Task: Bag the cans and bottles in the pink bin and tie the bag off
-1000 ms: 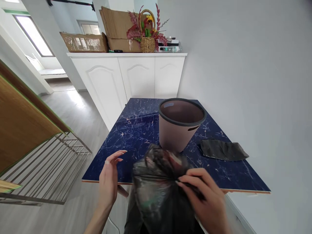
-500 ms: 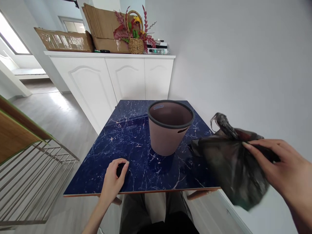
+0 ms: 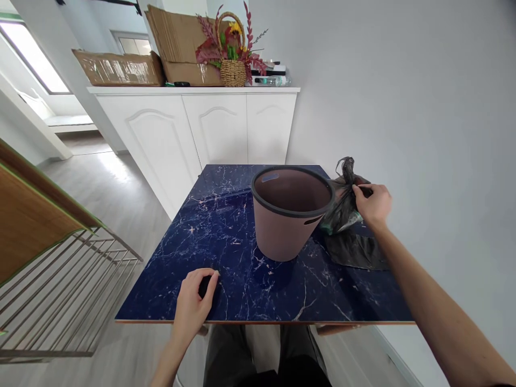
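My right hand [image 3: 374, 201] pinches the gathered neck of a filled black garbage bag [image 3: 341, 215], its knotted top sticking up. The bag is behind the right side of a mauve trash bin [image 3: 278, 236] with a dark grey rim, which hides part of it. The bin stands upright, and no contents show inside. A flat, folded black plastic bag [image 3: 358, 251] lies on the table below my right hand. Resting near the table's front edge, my left hand [image 3: 195, 298] is loosely curled, thumb and forefinger tips together, with nothing visible in it.
The blue marbled table [image 3: 217, 215] stands against a white cabinet [image 3: 220, 129] and the right wall. Cardboard boxes [image 3: 124, 70], a flower basket [image 3: 233, 72] and a plastic bottle [image 3: 276, 80] sit on the cabinet. A metal rack [image 3: 80, 290] is at left.
My right hand has carried the filled garbage bag leftward and away from me, from beyond the table's right edge to behind the bin. The flat bag has come into clearer view. My left hand stays put.
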Tool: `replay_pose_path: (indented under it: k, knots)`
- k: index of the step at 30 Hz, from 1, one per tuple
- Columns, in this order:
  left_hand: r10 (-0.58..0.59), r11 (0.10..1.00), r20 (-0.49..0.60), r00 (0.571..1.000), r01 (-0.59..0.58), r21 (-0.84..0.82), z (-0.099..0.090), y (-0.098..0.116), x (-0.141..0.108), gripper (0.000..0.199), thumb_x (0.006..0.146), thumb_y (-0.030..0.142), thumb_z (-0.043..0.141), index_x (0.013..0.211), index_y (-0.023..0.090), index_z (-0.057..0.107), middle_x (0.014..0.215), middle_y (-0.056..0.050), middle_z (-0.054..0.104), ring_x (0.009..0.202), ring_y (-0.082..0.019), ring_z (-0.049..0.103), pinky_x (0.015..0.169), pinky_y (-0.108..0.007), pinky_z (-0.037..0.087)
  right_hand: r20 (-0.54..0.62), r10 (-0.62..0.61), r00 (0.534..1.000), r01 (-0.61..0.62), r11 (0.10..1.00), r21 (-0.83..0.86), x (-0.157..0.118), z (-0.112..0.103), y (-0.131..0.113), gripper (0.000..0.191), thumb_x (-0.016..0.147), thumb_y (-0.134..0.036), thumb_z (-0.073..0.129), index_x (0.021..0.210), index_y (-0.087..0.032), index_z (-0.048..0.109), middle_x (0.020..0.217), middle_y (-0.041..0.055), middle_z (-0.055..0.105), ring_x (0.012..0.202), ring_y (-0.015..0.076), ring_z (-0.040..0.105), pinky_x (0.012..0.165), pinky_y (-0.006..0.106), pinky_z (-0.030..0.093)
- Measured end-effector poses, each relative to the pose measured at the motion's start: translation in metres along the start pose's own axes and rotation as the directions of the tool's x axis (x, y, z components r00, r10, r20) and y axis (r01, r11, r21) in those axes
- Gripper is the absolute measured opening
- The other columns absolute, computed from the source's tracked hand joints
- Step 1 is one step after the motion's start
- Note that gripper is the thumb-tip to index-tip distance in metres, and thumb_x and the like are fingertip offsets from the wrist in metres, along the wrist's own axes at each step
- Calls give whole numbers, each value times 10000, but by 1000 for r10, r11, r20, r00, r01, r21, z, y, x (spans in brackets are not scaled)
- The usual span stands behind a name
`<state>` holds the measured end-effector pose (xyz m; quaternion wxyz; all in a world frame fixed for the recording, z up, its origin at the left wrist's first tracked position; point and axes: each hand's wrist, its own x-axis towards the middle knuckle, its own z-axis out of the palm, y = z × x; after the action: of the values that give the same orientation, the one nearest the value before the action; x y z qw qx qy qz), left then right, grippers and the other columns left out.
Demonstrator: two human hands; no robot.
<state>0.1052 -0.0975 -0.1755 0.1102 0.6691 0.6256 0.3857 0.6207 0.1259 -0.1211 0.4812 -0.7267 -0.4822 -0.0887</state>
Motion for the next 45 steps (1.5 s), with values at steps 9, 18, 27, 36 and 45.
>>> replay_pose_path:
  k: [9, 18, 27, 36, 45]
  knots:
    - [19, 1000, -27, 999, -19, 14, 3, -4, 0, 353, 1030, 571, 582, 1006, 260, 748, 1053, -67, 797, 1059, -298, 713, 957, -446, 515, 59, 125, 990, -122, 991, -48, -1, 34, 4, 355, 912, -413, 628, 1036, -118, 783, 1120, 212, 709, 958, 298, 650, 890, 466, 521]
    - [12, 1000, -34, 999, -11, 16, 3, -6, 1, 387, 1018, 611, 577, 1006, 266, 753, 1045, -75, 800, 1044, -308, 718, 929, -447, 519, 83, -65, 994, 65, 998, 0, -57, -19, 20, 656, 926, -587, 635, 1414, -155, 564, 1395, 242, 578, 1288, 364, 573, 1043, 495, 492]
    - [15, 999, -42, 999, -13, 44, 4, -3, 2, 476, 1008, 678, 548, 978, 259, 771, 1040, -101, 814, 1038, -317, 727, 918, -437, 535, 317, -218, 923, 216, 975, 41, -211, -56, 42, 616, 1023, -669, 502, 1406, -192, 578, 1406, 225, 624, 1328, 411, 591, 1091, 585, 506]
    - [23, 998, -63, 998, -19, 59, 5, -5, 3, 455, 1009, 659, 551, 987, 263, 775, 1021, -84, 819, 1011, -308, 749, 919, -434, 548, 337, -222, 915, 238, 971, -5, -221, -55, 41, 562, 1045, -651, 447, 1329, -210, 649, 1429, 202, 642, 1321, 410, 614, 1093, 615, 507]
    - [16, 998, -45, 999, -14, 59, 5, -5, 3, 450, 1012, 647, 549, 991, 262, 778, 1024, -79, 822, 993, -305, 752, 922, -440, 537, 326, -195, 925, 191, 981, 45, -220, -57, 39, 506, 1036, -624, 484, 1245, -207, 681, 1394, 184, 676, 1303, 389, 640, 1107, 586, 509]
